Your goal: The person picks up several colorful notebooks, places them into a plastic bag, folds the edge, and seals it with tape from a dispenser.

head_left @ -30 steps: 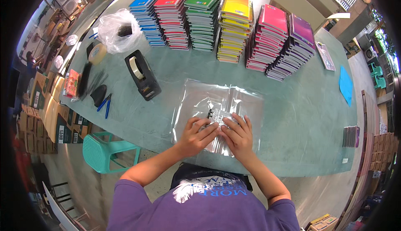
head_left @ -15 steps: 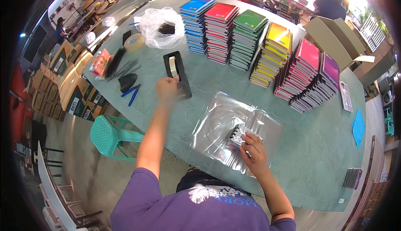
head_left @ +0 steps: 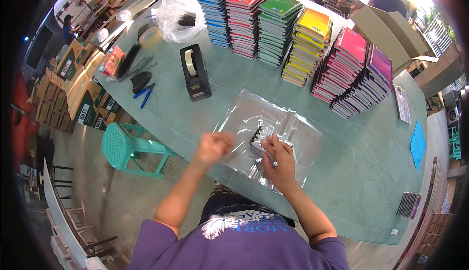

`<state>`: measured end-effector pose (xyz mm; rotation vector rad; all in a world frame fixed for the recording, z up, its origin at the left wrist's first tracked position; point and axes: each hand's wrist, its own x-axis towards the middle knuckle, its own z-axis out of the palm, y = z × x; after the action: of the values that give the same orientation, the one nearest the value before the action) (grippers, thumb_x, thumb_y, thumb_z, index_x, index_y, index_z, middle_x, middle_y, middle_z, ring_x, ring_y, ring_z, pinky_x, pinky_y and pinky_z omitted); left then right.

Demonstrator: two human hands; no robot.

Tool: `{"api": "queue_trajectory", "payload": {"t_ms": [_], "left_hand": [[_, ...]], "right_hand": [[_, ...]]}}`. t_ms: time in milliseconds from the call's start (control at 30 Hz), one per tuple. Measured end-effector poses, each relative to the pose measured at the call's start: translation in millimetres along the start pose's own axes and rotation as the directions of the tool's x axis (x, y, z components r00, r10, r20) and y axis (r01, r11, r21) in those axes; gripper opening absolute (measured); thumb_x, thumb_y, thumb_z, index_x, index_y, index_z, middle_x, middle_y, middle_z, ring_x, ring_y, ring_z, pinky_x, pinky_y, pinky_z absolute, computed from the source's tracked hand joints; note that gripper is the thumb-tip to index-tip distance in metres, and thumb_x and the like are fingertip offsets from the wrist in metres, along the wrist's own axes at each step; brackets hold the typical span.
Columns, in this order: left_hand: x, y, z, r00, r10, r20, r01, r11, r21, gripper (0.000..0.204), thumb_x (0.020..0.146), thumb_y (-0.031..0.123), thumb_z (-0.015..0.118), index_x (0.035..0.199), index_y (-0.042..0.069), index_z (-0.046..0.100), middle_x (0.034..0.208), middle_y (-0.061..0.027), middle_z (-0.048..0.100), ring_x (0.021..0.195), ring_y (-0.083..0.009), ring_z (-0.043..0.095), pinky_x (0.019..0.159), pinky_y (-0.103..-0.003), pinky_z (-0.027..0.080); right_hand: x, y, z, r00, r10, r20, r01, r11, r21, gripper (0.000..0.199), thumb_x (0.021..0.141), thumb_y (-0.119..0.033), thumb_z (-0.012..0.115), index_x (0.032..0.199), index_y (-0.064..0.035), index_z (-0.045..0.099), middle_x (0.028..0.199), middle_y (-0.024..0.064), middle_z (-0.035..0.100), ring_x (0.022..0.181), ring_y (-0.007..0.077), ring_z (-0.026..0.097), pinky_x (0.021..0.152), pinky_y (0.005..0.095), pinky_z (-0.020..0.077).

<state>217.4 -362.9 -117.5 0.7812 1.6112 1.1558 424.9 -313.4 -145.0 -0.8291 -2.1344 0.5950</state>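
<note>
Clear plastic bags [head_left: 259,128] lie in a stack at lower centre of the green table [head_left: 342,162]; our right hand [head_left: 279,160] presses flat on them, fingers spread; our left hand [head_left: 215,145], blurred, hovers curled just left, grip we cannot tell; a black tape dispenser [head_left: 195,72] stands upper left, notebook stacks [head_left: 293,30] beyond.

You are in a stationery packing workshop: notebook stacks [head_left: 298,35] line the green surface [head_left: 361,172], a tape dispenser [head_left: 195,72] stands there, and cartons [head_left: 73,91] crowd the floor.
</note>
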Motion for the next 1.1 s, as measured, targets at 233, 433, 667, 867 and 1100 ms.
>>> {"api": "queue_trajectory", "payload": {"t_ms": [233, 433, 667, 867, 1100], "left_hand": [[-20.4, -22.5, 67.9, 0.963, 0.266, -0.031, -0.250, 0.934, 0.257, 0.021, 0.080, 0.021, 0.067, 0.073, 0.002, 0.065, 0.056, -0.0030, 0.055, 0.050, -0.0052, 0.046, 0.044, -0.023, 0.036], [7.2, -54.1, 17.3, 0.964, 0.265, -0.021, -0.219, 0.837, 0.502, 0.020, 0.080, 0.021, 0.066, 0.074, 0.002, 0.064, 0.061, -0.0050, 0.059, 0.057, -0.0108, 0.052, 0.053, -0.028, 0.041], [129.0, 5.6, -100.4, 0.596, 0.510, -0.620, -0.272, 0.855, 0.442, 0.029, 0.078, 0.028, 0.068, 0.072, 0.000, 0.062, 0.063, -0.0055, 0.057, 0.062, -0.0150, 0.052, 0.059, -0.029, 0.041], [156.3, 20.3, -99.2, 0.796, 0.172, -0.581, -0.091, 0.982, 0.166, 0.035, 0.081, 0.031, 0.065, 0.068, -0.001, 0.060, 0.064, -0.0050, 0.057, 0.055, -0.0179, 0.049, 0.054, -0.032, 0.038], [130.6, -30.9, -112.9, 0.976, -0.123, -0.181, 0.075, 0.965, -0.251, 0.019, 0.080, 0.019, 0.061, 0.073, 0.002, 0.058, 0.064, -0.0084, 0.059, 0.060, -0.0191, 0.058, 0.054, -0.037, 0.045]], "right_hand": [[9.9, -14.2, -15.0, 0.998, -0.002, 0.070, -0.006, 0.993, 0.115, 0.071, 0.072, 0.003, 0.058, 0.136, 0.0024, 0.026, 0.109, 0.0092, 0.063, 0.111, 0.0232, 0.054, 0.095, 0.0357, 0.0349], [14.9, -11.3, -19.6, 0.990, 0.070, 0.123, -0.085, 0.989, 0.123, 0.066, 0.068, -0.002, 0.067, 0.129, -0.0023, 0.041, 0.108, 0.0110, 0.062, 0.108, 0.0262, 0.053, 0.094, 0.0377, 0.0355], [43.2, -16.4, -29.2, 0.991, 0.135, -0.013, -0.135, 0.984, -0.113, 0.063, 0.062, -0.019, 0.079, 0.117, -0.0049, 0.053, 0.116, 0.0168, 0.052, 0.109, 0.0339, 0.047, 0.093, 0.0417, 0.0363], [20.7, 17.9, -13.2, 0.799, 0.554, 0.233, -0.598, 0.690, 0.408, 0.040, 0.078, -0.022, 0.069, 0.111, -0.0009, 0.057, 0.095, 0.0084, 0.064, 0.083, 0.0155, 0.058, 0.075, 0.0277, 0.0451], [19.5, 22.7, -13.8, 0.780, 0.547, 0.305, -0.579, 0.445, 0.683, 0.031, 0.091, -0.024, 0.051, 0.112, -0.0021, 0.059, 0.087, 0.0020, 0.061, 0.079, 0.0075, 0.051, 0.073, 0.0223, 0.0408]]}}
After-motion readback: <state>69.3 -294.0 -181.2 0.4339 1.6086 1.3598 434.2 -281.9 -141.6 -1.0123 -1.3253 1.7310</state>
